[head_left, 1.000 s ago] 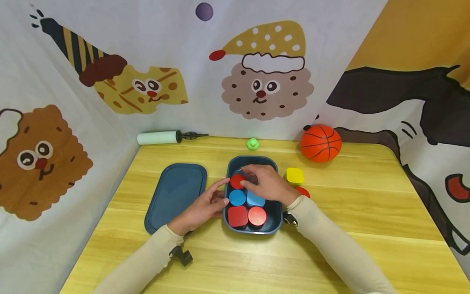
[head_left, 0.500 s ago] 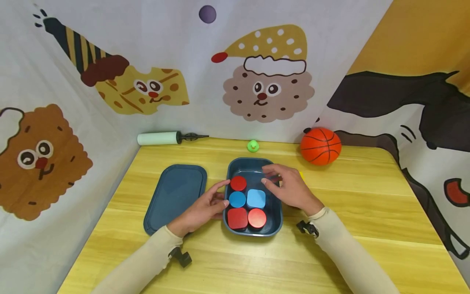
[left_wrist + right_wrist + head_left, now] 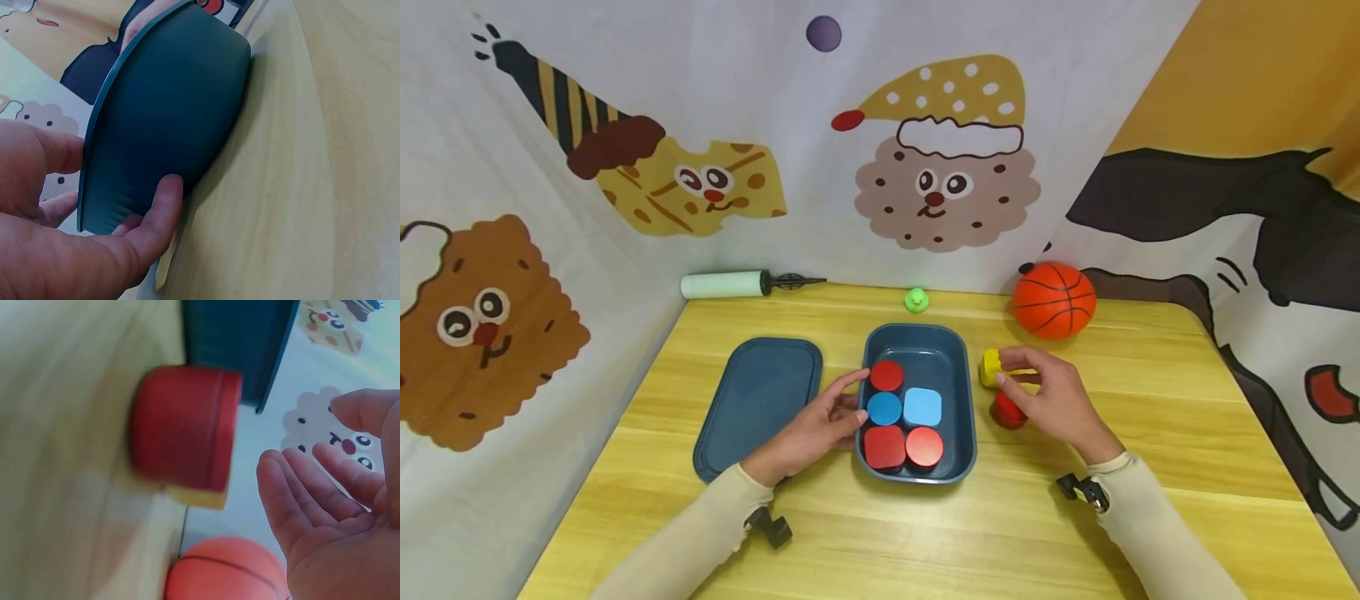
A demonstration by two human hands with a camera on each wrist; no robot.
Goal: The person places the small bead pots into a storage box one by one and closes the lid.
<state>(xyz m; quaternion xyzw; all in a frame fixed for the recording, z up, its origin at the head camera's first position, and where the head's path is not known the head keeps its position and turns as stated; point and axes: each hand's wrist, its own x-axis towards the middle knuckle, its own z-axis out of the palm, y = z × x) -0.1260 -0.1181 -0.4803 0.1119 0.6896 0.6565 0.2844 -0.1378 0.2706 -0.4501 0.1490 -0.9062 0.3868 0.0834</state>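
Note:
A dark blue bin holds small lidded containers: round red, round blue, square light blue, square red and another round red. The left hand rests against the bin's left side, fingertips at the rim and outer wall. Right of the bin, the right hand reaches over a yellow container and a round red container. In the right wrist view its fingers are extended and apart from the red container, which partly hides the yellow one.
A dark blue lid lies left of the bin. Along the back stand a pale green hand pump, a green toy duck and an orange basketball. Printed cloth hangs behind the wooden table.
The right hand has moved out of the bin to the right, over to the yellow and red containers outside. The left hand has stayed at the bin's left side.

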